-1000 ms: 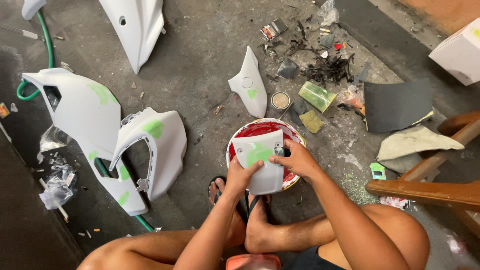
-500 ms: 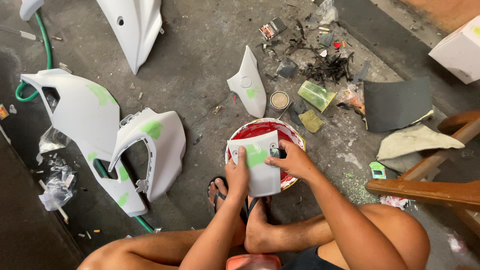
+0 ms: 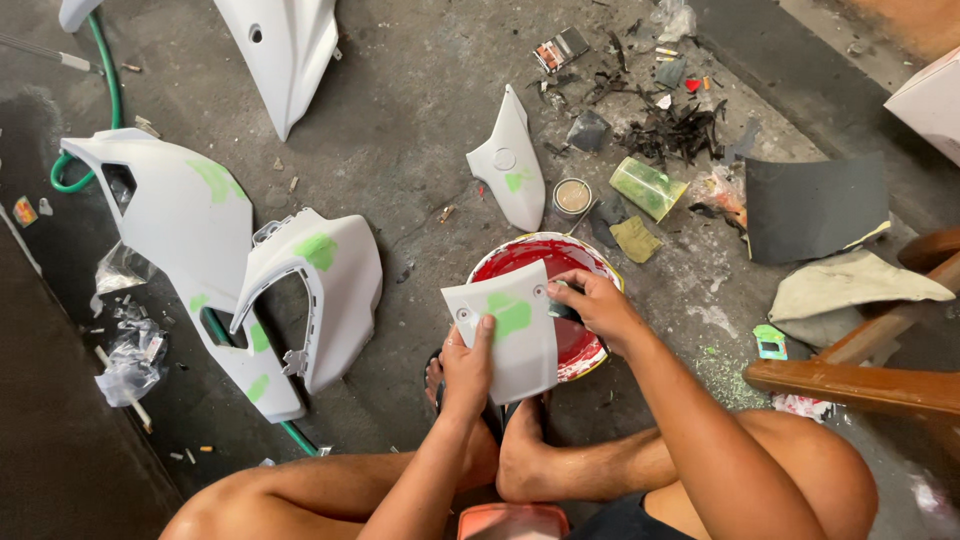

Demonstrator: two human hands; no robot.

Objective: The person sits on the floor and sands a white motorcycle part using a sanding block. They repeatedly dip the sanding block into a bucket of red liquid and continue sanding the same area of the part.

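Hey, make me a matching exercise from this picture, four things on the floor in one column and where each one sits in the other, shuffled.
Things:
1. small white plastic panel with a green patch
2. red round basin
3. dark grey sandpaper sheet
4. green hose

Places:
A. far left, curving past the big white panels
B. held in the left hand
C. right side, flat on the floor
D. under the held panel

Pairs: 1-B, 2-D, 3-C, 4-A

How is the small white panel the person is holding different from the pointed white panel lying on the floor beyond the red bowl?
The held panel is roughly rectangular, while the floor panel tapers to a point. The held panel is gripped by the left hand over the red bowl, with the right hand at its edge; the floor panel lies untouched on the concrete. The held panel's green patch looks larger. Both are pale grey-white with green patches.
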